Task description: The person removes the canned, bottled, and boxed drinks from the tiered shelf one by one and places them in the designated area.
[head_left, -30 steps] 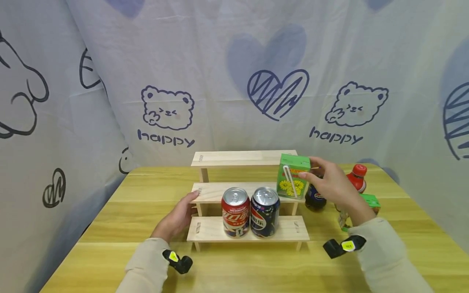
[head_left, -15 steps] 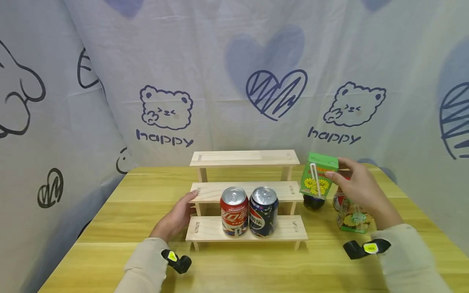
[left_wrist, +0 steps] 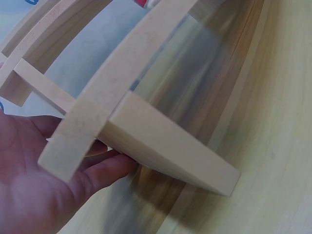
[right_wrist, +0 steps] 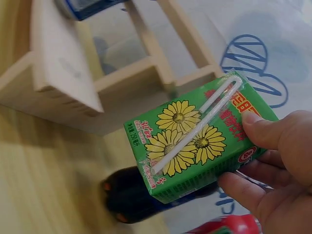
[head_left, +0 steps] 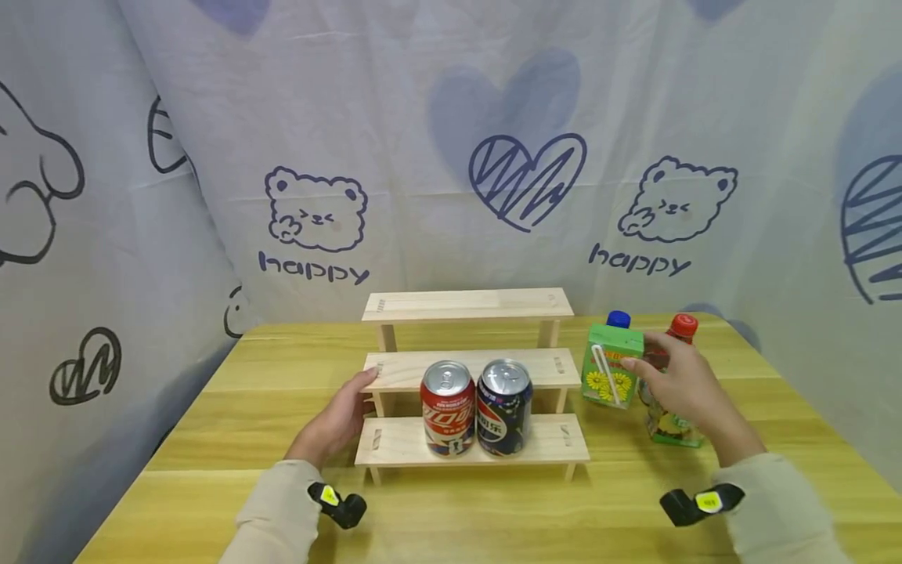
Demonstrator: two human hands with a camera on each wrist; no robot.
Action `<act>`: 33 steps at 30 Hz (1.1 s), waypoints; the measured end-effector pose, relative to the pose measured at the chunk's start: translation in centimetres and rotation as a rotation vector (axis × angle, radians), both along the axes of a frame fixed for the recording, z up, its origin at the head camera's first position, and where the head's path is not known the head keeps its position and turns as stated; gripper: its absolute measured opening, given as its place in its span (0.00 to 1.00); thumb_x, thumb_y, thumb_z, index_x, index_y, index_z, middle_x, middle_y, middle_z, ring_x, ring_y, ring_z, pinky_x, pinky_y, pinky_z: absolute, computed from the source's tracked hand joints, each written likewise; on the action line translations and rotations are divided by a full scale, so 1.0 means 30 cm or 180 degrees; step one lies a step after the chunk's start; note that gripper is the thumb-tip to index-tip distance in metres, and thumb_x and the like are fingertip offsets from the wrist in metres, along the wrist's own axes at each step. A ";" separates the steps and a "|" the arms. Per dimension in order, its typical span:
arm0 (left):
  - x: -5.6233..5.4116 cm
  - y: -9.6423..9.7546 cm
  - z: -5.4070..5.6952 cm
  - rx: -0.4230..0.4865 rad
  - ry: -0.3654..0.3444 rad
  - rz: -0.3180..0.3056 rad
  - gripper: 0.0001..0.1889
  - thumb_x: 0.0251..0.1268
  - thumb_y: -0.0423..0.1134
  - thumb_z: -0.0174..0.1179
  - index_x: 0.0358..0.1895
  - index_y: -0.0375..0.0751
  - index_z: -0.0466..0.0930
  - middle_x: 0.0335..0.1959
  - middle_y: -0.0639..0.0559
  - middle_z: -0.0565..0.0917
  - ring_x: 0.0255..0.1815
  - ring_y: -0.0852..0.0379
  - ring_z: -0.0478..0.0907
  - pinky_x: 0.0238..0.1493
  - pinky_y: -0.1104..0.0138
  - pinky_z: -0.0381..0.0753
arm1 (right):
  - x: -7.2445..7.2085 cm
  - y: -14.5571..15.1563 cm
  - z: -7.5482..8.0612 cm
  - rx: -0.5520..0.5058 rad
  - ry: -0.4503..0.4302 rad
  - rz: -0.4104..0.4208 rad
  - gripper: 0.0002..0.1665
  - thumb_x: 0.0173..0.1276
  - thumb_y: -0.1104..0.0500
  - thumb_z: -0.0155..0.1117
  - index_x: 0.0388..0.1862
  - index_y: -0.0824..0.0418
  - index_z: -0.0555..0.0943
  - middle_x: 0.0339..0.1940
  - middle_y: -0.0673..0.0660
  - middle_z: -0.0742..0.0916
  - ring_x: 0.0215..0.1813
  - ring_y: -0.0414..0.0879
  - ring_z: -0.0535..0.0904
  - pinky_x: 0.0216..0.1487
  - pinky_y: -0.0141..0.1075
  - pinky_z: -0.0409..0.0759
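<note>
My right hand [head_left: 680,388] pinches a green drink carton [head_left: 610,368] with yellow flowers and a white straw on its front. The carton is to the right of the three-tier wooden shelf [head_left: 402,372], in front of a dark bottle with a blue cap [head_left: 618,319]. In the right wrist view, thumb and fingers grip one end of the carton [right_wrist: 190,136]. My left hand [head_left: 337,419] holds the left end of the middle tier, its thumb on top. A red cola can [head_left: 448,415] and a dark blue Pepsi can [head_left: 503,415] stand side by side on the lowest tier.
Behind my right hand stands a bottle with a red cap [head_left: 683,326]. Another carton [head_left: 675,432], partly hidden by that hand, is nearer on the wooden table [head_left: 507,517]. A patterned cloth [head_left: 416,235] hangs behind the table.
My right hand has carried the green carton off the right end of the middle tier, rightward and then down in front of the blue-capped bottle. The left hand stays on the shelf.
</note>
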State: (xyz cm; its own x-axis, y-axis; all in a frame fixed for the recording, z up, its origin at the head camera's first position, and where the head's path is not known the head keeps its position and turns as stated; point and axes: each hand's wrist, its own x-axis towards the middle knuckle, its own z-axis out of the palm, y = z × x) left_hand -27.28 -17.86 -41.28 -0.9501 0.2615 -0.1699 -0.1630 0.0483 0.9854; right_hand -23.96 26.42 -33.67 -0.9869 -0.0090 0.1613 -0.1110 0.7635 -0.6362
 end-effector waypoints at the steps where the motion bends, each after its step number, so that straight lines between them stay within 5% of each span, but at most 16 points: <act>1: 0.000 0.000 0.000 -0.0006 0.0007 -0.0003 0.35 0.69 0.60 0.35 0.73 0.43 0.46 0.68 0.33 0.57 0.68 0.35 0.58 0.66 0.45 0.59 | 0.001 -0.005 -0.011 -0.0003 0.0000 0.0010 0.39 0.69 0.45 0.56 0.67 0.70 0.62 0.57 0.71 0.77 0.57 0.65 0.74 0.54 0.56 0.75; 20: 0.001 0.001 -0.001 -0.0023 -0.0037 -0.0019 0.36 0.69 0.61 0.36 0.73 0.45 0.45 0.69 0.34 0.56 0.69 0.35 0.56 0.67 0.45 0.58 | 0.027 0.005 -0.158 -0.0028 0.0057 -0.0037 0.38 0.70 0.50 0.57 0.66 0.76 0.61 0.55 0.74 0.77 0.54 0.66 0.76 0.53 0.55 0.76; 33: -0.002 -0.002 -0.003 -0.0072 -0.0049 0.0030 0.37 0.68 0.63 0.37 0.73 0.47 0.44 0.69 0.34 0.56 0.69 0.35 0.57 0.67 0.45 0.59 | 0.025 0.039 -0.181 -0.0056 0.0100 -0.0027 0.37 0.70 0.51 0.56 0.67 0.75 0.59 0.58 0.76 0.74 0.57 0.68 0.73 0.56 0.57 0.73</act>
State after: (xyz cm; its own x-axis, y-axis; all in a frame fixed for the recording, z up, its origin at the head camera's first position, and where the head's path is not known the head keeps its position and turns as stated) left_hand -27.34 -17.91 -41.36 -0.9497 0.2485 -0.1904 -0.1787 0.0691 0.9815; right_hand -23.21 27.59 -39.12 -0.9814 0.0024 0.1921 -0.1246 0.7533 -0.6458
